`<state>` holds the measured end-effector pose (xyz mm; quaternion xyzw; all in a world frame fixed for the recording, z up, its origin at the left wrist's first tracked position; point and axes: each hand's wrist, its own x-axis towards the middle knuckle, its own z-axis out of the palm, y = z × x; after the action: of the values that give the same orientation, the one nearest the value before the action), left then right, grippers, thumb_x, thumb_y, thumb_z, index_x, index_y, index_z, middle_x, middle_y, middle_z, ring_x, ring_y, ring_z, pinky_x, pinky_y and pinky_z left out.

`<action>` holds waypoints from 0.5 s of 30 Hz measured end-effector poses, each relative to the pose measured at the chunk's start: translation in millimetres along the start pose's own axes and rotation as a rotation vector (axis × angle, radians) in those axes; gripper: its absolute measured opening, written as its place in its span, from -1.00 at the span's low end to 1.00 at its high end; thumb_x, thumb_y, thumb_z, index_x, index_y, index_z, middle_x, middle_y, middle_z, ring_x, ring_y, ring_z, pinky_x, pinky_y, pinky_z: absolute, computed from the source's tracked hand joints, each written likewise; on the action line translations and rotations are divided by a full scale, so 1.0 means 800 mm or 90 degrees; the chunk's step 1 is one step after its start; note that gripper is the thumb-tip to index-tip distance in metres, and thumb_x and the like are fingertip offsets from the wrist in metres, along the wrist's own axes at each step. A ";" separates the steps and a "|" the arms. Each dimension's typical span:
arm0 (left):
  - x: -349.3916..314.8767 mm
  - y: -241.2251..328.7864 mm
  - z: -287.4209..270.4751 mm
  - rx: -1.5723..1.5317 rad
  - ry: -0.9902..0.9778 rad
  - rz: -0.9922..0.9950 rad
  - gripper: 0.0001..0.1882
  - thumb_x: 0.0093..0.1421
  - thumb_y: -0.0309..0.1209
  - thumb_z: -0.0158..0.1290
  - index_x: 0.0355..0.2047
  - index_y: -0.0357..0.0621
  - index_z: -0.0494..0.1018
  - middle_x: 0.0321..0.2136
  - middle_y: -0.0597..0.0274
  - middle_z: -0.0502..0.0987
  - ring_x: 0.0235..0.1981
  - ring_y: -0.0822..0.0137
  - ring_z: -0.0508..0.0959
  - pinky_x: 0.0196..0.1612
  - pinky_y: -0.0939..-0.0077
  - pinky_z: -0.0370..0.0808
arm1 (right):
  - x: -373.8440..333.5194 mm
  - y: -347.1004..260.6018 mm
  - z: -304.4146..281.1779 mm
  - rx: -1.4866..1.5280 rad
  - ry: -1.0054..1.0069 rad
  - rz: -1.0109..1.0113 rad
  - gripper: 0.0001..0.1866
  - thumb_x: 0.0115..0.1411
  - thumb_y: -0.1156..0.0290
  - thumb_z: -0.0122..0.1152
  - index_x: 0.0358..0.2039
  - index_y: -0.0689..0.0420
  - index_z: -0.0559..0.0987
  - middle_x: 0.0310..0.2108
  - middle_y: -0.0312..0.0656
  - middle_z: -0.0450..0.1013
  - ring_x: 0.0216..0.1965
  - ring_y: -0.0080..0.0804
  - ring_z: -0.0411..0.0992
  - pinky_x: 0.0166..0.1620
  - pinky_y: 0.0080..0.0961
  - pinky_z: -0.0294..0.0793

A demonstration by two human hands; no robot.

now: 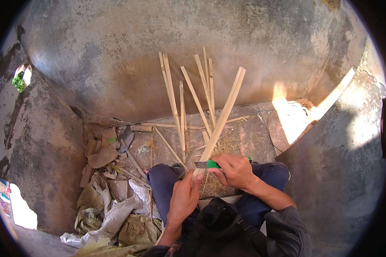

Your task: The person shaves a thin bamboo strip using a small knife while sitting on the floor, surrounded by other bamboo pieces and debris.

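Right now your left hand (183, 198) is closed around the lower end of a long pale bamboo strip (221, 118), thumb pressed up along it, and the strip runs up and away from that hand toward the concrete wall (158, 51). Your right hand (233, 170) sits just beside it, curled tight on the green handle of a knife (207, 164) whose blade lies across the strip just above your left thumb. Beyond both hands, more split bamboo strips (188, 96) lean against the wall in a fan. Beneath your hands, shavings (227, 145) lie between your knees. Well off to the left of your left hand sits a heap of crumpled sacks (111, 214) and rubble.
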<state>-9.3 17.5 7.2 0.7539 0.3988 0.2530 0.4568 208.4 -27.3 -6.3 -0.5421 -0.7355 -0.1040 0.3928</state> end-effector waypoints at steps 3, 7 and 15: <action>-0.002 0.003 0.001 -0.004 0.000 0.004 -0.56 0.62 -0.16 0.00 0.07 -0.42 0.50 -0.58 -0.21 0.53 -0.50 -0.27 0.62 -0.39 -0.01 0.44 | 0.002 0.002 -0.004 -0.014 0.018 -0.007 -0.69 0.34 0.14 0.45 -0.16 0.13 0.67 -0.45 -0.22 0.51 -0.50 -0.25 0.58 -0.45 -0.34 0.53; -0.007 0.007 -0.002 -0.007 0.002 0.010 -0.60 0.63 -0.17 -0.01 0.00 -0.36 0.51 -0.59 -0.20 0.51 -0.51 -0.28 0.61 -0.42 0.00 0.42 | 0.006 0.006 -0.011 -0.038 0.019 -0.005 -0.71 0.33 0.15 0.45 -0.15 0.10 0.68 -0.44 -0.25 0.48 -0.50 -0.28 0.57 -0.44 -0.35 0.52; -0.017 0.007 -0.005 0.019 0.015 -0.002 -0.62 0.63 -0.20 -0.01 -0.20 -0.32 0.46 -0.63 -0.19 0.45 -0.53 -0.31 0.57 -0.45 0.00 0.39 | 0.013 0.026 -0.026 -0.083 0.017 -0.005 -0.71 0.35 0.16 0.44 -0.15 0.12 0.64 -0.41 -0.23 0.53 -0.48 -0.26 0.60 -0.45 -0.34 0.53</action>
<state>-17.6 6.7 13.7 0.7570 0.4090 0.2556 0.4408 235.3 -23.9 8.9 -0.5621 -0.7240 -0.1601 0.3663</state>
